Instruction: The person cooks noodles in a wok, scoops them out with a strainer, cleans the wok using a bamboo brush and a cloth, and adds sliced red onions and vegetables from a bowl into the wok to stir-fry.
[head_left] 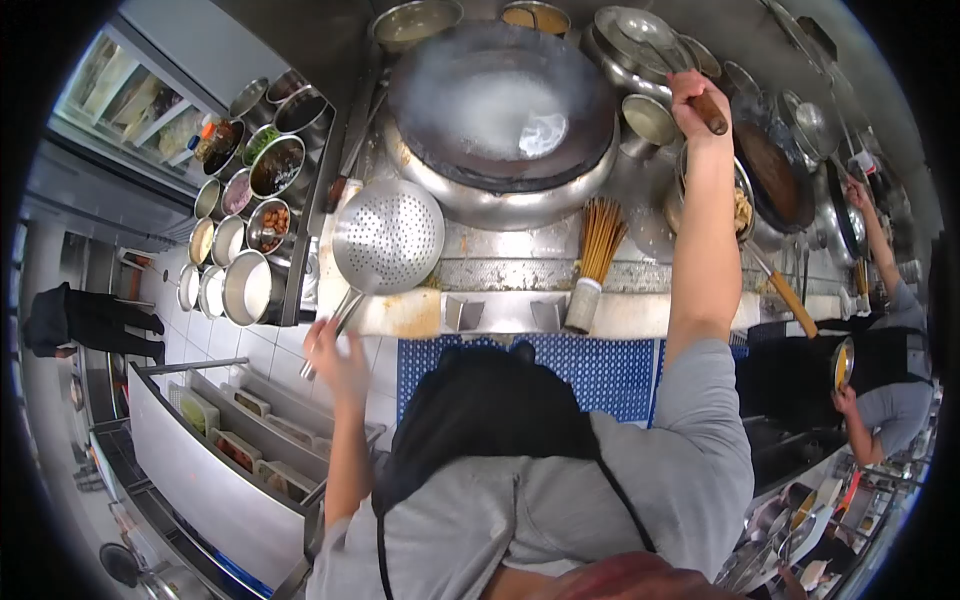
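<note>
R hand [696, 105] up top right, fingers wrapped round wooden grip of ladle [712, 116]; its metal end is over the metal bowls behind the tabletop [480, 272]. L hand [338, 358] is blurred, fingers at handle of perforated skimmer [390, 238]; can't tell if they're closed on it. Skimmer lies flat nr tabletop's L front, just beside steaming wok [450, 150] w/ whitish liq. Bamboo brush [602, 240] leans btwn wok & front edge. Metal pots [248, 288] w/ ingreds. grouped far L.
</note>
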